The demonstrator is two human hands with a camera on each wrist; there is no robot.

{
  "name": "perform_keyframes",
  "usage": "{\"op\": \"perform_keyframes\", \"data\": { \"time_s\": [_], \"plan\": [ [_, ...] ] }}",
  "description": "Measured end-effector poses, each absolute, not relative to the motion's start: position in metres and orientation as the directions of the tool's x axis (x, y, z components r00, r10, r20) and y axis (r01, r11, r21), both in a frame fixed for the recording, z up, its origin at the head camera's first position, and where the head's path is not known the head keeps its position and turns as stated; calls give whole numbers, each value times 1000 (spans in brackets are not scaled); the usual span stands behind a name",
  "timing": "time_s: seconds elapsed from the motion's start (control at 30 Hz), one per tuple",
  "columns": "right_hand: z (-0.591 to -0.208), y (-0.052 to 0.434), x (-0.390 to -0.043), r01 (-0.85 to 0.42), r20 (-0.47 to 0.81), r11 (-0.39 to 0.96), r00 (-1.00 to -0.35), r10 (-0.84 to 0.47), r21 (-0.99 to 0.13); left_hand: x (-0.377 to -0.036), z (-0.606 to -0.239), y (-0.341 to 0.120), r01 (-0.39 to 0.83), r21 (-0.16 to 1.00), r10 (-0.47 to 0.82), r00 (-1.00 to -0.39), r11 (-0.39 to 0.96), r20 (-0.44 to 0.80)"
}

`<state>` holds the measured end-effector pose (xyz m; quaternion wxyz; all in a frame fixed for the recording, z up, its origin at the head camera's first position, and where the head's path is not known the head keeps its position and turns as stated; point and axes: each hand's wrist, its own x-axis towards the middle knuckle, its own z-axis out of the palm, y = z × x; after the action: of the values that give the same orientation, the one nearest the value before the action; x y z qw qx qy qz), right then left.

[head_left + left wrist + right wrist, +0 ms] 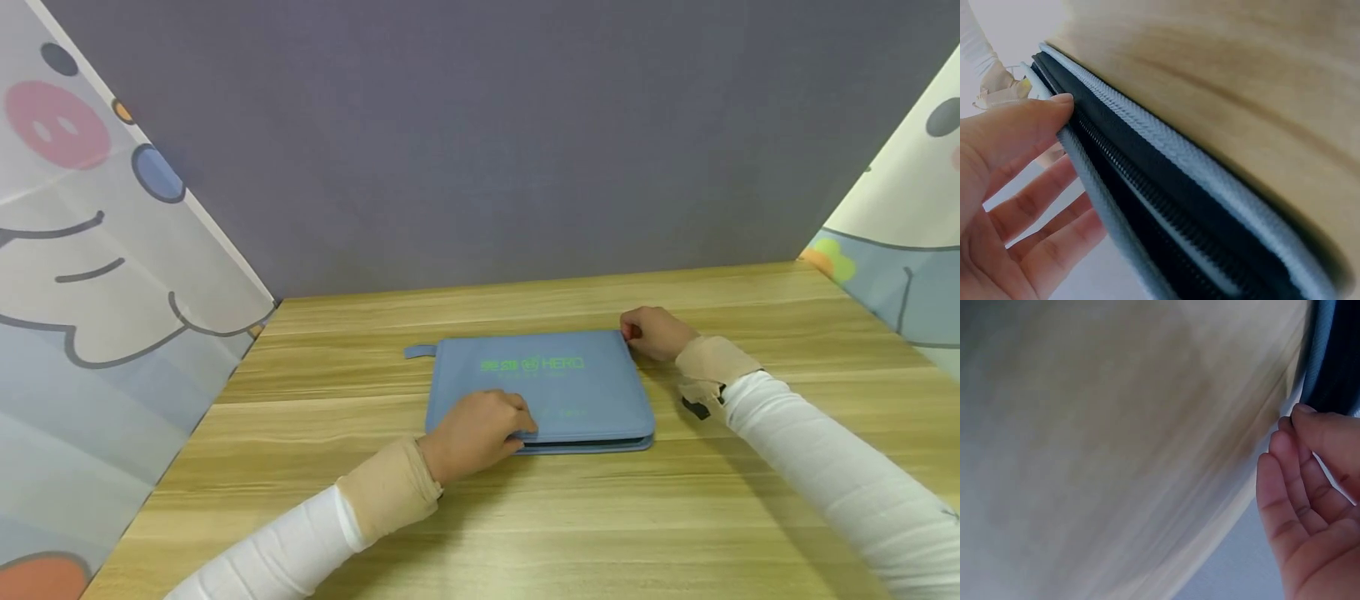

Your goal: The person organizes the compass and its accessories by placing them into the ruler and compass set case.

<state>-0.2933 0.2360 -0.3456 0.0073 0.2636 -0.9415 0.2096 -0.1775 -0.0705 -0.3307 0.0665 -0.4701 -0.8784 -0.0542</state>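
— Fingers first: our left hand (476, 433) lies on the near left corner of the blue zip case (558, 383), fingers close together on the cover and thumb (1019, 128) pressed against the zipped edge, so the grip there is flat pressure, not a pinch.

— And our right hand (651, 332)?

— Curled at the case's far right corner. From the wrist view its fingertips (1300, 422) meet just at the corner seam; whether they pinch the zipper pull we cannot tell, since the hand hides it.

— Where does the case sit?

— Flat on the wooden counter (525, 525), roughly mid-counter, green lettering up, its near edge towards us and a small loop tab (420, 351) sticking out of its far left corner.

— So how do we handle this well?

— We judge the left hand should bear straight down to keep the case from sliding or swinging, while the right works along the zipper line (1166, 206), following the corner curve instead of tugging across it. A sideways pull could drag the whole case.

— Room to move?

— Bare counter lies on every side of the case, most of it on the near side. Beyond the case the grey back wall (480, 142) stands near, and printed side panels (112, 292) close in left and right of it, well apart from its edges.
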Motion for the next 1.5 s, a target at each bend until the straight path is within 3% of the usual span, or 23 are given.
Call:
{"op": "perform_keyframes", "data": {
  "time_s": [0.8, 1.5],
  "plan": [
    [-345, 242, -295, -609, 156, 724, -789, -594, -323, -171, -335, -67, 801, 36, 788, -595, 598, 157],
    [-345, 248, -288, -717, 202, 653, -696, -689, -244, -178, -333, -66, 814, 3, 806, -575, 580, 139]
  ]
}}
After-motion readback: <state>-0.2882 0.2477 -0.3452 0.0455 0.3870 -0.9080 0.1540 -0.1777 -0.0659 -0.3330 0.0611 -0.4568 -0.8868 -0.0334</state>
